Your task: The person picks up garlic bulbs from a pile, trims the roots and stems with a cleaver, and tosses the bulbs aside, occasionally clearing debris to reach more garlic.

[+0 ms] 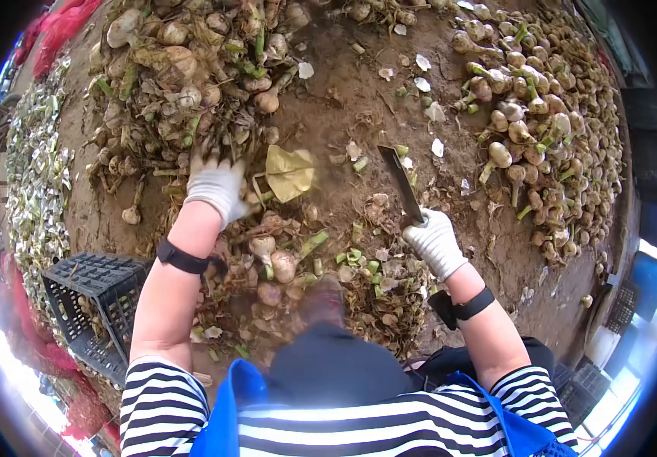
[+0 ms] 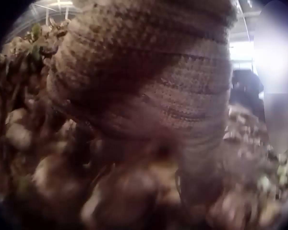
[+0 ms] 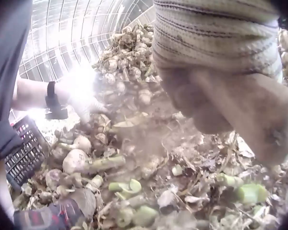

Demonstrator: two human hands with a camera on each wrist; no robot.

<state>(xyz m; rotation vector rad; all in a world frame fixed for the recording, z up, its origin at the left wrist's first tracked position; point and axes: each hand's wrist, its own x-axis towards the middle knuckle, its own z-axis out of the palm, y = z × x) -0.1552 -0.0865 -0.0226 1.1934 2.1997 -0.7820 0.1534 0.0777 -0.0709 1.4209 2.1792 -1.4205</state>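
In a pale knitted glove, my left hand [image 1: 216,186] reaches down at the near edge of a heap of garlic [image 1: 180,65] with its long dry stalks still on. Its fingers point into the heap, blurred and partly hidden among stalks; nothing shows gripped in them. Garlic bulbs [image 2: 117,196] lie close beneath that glove in the left wrist view. My gloved right hand [image 1: 433,242] grips a knife [image 1: 402,183] by its handle, the dark straight blade pointing forward and up to the left. Right of the left hand lies a yellowish flat piece [image 1: 290,174].
A big heap of trimmed garlic [image 1: 549,145] spreads at the right. A dark plastic crate [image 1: 96,293] stands tilted at the left. Cut green stalks [image 1: 359,263], skins and loose bulbs [image 1: 284,266] litter the soil by a shoe [image 1: 323,301]. Red netting [image 1: 62,34] lies at the far left.
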